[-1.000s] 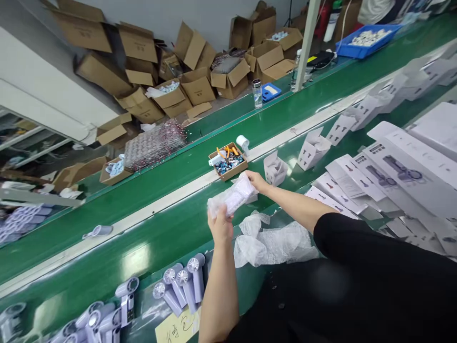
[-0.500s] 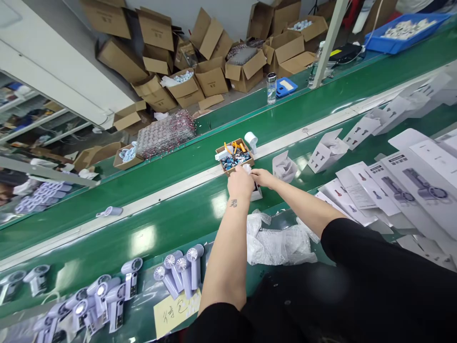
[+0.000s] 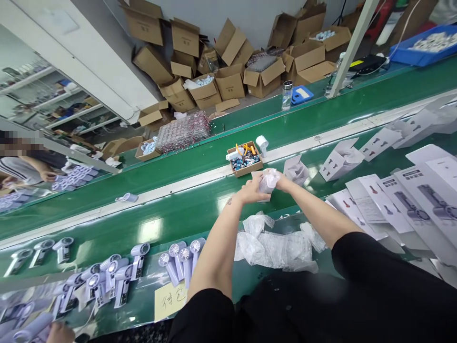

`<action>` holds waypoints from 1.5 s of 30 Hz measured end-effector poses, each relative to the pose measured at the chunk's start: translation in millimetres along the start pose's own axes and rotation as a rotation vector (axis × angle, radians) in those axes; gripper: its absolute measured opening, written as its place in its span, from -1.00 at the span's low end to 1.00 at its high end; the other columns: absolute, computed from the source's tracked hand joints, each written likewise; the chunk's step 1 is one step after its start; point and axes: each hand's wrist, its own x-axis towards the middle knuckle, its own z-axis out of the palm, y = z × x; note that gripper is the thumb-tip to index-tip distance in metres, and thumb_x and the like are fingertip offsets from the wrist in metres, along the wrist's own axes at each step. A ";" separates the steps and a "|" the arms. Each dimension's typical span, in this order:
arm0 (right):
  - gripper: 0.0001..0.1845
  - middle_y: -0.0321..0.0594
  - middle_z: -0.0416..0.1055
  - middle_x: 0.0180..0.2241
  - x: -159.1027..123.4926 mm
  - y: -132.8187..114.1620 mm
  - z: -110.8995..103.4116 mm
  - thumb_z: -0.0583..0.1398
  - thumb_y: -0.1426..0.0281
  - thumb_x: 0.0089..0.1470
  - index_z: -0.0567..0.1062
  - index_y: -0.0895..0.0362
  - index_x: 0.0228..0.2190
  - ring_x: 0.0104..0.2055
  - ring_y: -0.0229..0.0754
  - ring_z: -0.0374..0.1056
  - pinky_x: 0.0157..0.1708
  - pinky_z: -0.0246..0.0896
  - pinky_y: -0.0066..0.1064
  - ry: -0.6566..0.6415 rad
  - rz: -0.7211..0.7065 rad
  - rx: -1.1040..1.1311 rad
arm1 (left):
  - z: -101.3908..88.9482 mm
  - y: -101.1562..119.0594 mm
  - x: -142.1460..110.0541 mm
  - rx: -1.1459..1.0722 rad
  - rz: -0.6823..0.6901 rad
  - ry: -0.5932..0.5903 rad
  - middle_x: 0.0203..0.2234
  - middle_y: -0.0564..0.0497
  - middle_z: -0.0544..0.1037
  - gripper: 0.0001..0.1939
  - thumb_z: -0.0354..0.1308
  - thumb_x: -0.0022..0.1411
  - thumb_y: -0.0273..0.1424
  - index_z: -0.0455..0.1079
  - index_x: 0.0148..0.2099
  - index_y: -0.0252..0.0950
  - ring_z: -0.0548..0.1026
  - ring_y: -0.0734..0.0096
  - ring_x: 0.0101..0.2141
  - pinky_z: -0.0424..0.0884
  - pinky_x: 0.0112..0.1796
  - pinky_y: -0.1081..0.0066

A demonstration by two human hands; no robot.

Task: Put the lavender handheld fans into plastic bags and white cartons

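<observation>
Both hands meet over the green conveyor surface (image 3: 185, 214), the left hand (image 3: 251, 192) and the right hand (image 3: 282, 181) closed together around a bubble-wrapped bundle (image 3: 268, 180) held just above the belt. It sits just in front of a small cardboard box of parts (image 3: 244, 159), with loose bubble-wrap bags (image 3: 274, 245) lying nearer the person and handheld fans (image 3: 178, 259) lined up to the left.

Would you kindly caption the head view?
Both hands, left and right, grip a bubble-wrapped item above the green belt.

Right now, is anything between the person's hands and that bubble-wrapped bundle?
Nothing visible: the left hand and right hand both grip the bubble-wrapped bundle directly, above the green belt.
</observation>
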 end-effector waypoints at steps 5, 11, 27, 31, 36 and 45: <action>-0.22 -0.13 0.34 0.02 -36.4 7.8 8.6 0.25 0.31 -0.14 0.12 0.02 0.12 -0.03 -0.11 0.35 -0.10 0.30 -0.24 0.033 -0.114 0.407 | -7.4 -11.5 2.0 -0.008 0.190 -0.221 -0.45 -0.01 0.46 -0.84 0.18 0.09 -0.25 0.30 -0.30 -0.17 0.32 0.22 -0.20 0.27 -0.14 0.21; -0.28 -0.03 0.37 -0.05 -59.0 4.9 30.0 0.31 0.24 -0.17 0.24 0.14 0.03 -0.01 0.01 0.32 0.01 0.19 -0.13 0.384 -0.144 -0.114 | -8.4 -6.0 8.6 -0.044 0.204 -0.272 -0.39 0.00 0.47 -0.88 0.18 0.10 -0.21 0.34 -0.32 -0.09 0.37 0.22 -0.23 0.29 -0.17 0.21; -0.46 0.11 0.35 -0.07 -53.3 -2.3 52.0 0.12 0.26 0.07 0.27 0.26 0.04 -0.01 0.10 0.20 0.04 0.12 -0.04 0.559 -0.156 -0.736 | -15.2 -2.9 13.0 0.196 0.323 -0.687 -0.23 -0.09 0.51 -0.86 0.26 0.02 -0.30 0.47 -0.34 -0.22 0.38 0.09 -0.12 0.31 -0.14 0.12; -0.45 0.05 0.15 0.17 -48.1 -22.5 43.3 0.17 0.26 0.07 0.30 0.13 0.09 0.16 0.22 0.02 0.12 -0.13 0.19 0.400 -0.103 -1.036 | -35.2 1.3 4.9 0.132 0.421 -0.624 -0.17 -0.10 0.50 -0.82 0.15 0.16 -0.35 0.47 -0.17 -0.24 0.38 0.17 -0.07 0.31 -0.05 0.18; -0.46 0.03 -0.18 0.30 -32.0 -21.2 34.3 0.15 0.06 0.07 0.40 0.05 0.03 0.22 0.40 -0.09 0.05 -0.07 0.30 0.206 0.106 -1.134 | -94.6 -53.1 -46.1 -0.144 0.244 -0.451 -0.16 -0.04 0.53 -0.76 0.06 0.25 -0.26 0.44 -0.11 -0.23 0.44 0.33 -0.10 0.31 -0.04 0.36; -0.57 0.10 0.23 0.05 -56.9 -20.1 26.5 0.14 0.20 0.08 0.46 0.21 -0.09 0.08 0.14 0.21 0.03 0.16 -0.05 0.392 -0.250 -0.853 | -142.2 -189.1 -228.8 0.247 -0.787 -0.063 -0.65 0.01 0.31 -0.54 0.16 0.08 -0.15 -0.10 -0.54 -0.15 0.46 0.05 -0.41 0.29 -0.37 0.15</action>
